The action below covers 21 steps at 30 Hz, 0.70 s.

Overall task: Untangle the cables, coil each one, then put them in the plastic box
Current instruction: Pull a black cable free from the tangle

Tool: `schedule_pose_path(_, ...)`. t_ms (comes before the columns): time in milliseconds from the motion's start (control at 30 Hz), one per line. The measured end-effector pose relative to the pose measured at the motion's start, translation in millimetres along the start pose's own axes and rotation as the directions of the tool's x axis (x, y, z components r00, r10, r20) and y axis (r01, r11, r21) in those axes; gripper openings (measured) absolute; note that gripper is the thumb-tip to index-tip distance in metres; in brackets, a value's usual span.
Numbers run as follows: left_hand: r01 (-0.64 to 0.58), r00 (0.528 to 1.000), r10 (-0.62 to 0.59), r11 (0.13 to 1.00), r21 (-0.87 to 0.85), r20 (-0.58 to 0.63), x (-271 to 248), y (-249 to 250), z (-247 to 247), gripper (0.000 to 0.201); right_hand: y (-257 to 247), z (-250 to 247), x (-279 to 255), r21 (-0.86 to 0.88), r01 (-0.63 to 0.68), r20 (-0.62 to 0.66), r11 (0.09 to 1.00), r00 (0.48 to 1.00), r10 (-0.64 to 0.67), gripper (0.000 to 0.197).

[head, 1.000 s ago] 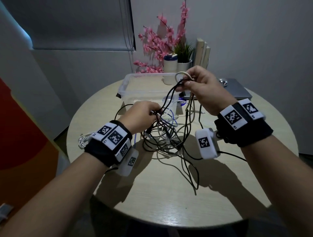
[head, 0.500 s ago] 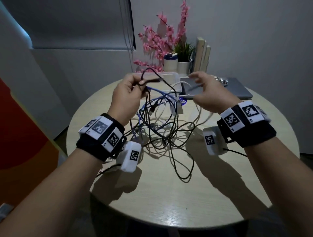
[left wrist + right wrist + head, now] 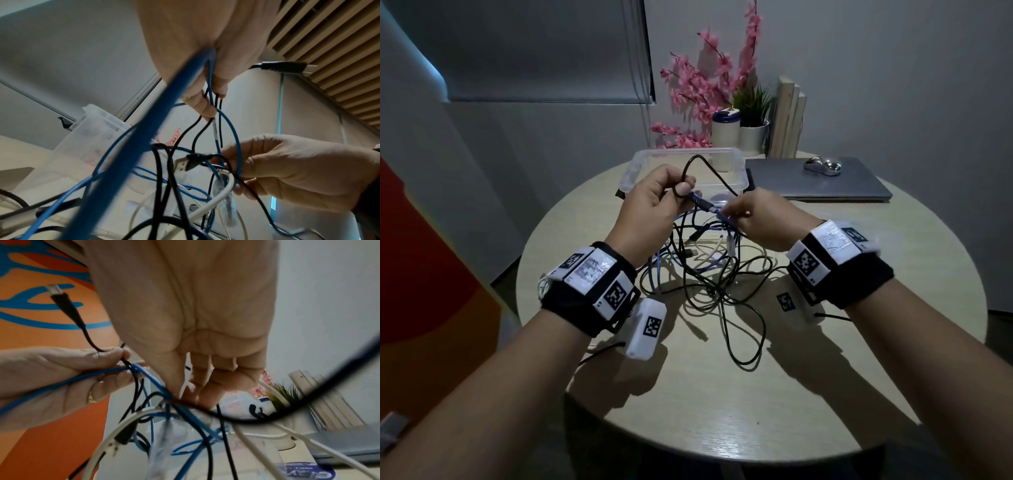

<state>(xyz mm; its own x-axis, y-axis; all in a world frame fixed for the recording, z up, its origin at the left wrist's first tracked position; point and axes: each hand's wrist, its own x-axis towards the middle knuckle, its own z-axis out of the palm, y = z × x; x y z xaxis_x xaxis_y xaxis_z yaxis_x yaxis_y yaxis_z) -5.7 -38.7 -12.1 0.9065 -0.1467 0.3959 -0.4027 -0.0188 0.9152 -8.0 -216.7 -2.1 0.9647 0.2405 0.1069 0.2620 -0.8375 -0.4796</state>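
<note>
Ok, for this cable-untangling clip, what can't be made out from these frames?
- Head view: the left hand and right hand cover where they grip the cable tangle, so which strands cross there is hidden.
- Head view: the plastic box floor is behind hands and cables.
- Left wrist view: the blue cable near the lens is blurred.
- Right wrist view: label print at the bottom edge is cut off.

box (image 3: 635, 168): clear plastic | table (image 3: 825, 377): matt wood | laptop (image 3: 825, 185): matt metal

Black, blue and white cables (image 3: 705, 274) still one tangled knot, upper strands lifted, rest sprawled on the table just before the clear plastic box (image 3: 726, 162), seemingly empty.
</note>
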Motion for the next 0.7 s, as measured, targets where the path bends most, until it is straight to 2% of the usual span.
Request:
schedule_pose_path(133,0.005,1.0,-0.005,0.999,-0.052,-0.008,-0.4,-2.8,-1.1,0.022,0.1,1.0,-2.0,0.054,0.017,0.052,0.998,0.998,-0.019,0.019)
schedule_pose_path(233,0.02,0.999,-0.023,0.996,-0.086,-0.027,0.3,-4.9,0.0,0.02,2.7,0.7,-2.2,0.217,-0.02,0.005,0.976,1.0,0.02,0.008)
schedule_pose_path(300,0.031,0.998,-0.037,0.991,-0.128,-0.047,0.0,-4.8,1.6,0.019,3.5,-0.8,-2.6,0.256,-0.015,0.004,0.966,1.0,0.014,0.007)
schedule_pose_path(533,0.056,0.992,-0.081,0.968,-0.245,-0.095,-2.0,-4.1,7.8,0.023,2.9,-1.0,-8.5,0.183,0.02,0.071,0.983,0.997,-0.034,0.016)
schedule_pose_path(700,0.042,0.991,-0.078,0.956,-0.292,-0.113,-1.8,-5.6,7.5,0.021,5.0,-2.1,-8.4,0.119,-0.001,0.088,0.993,0.996,-0.009,0.01)
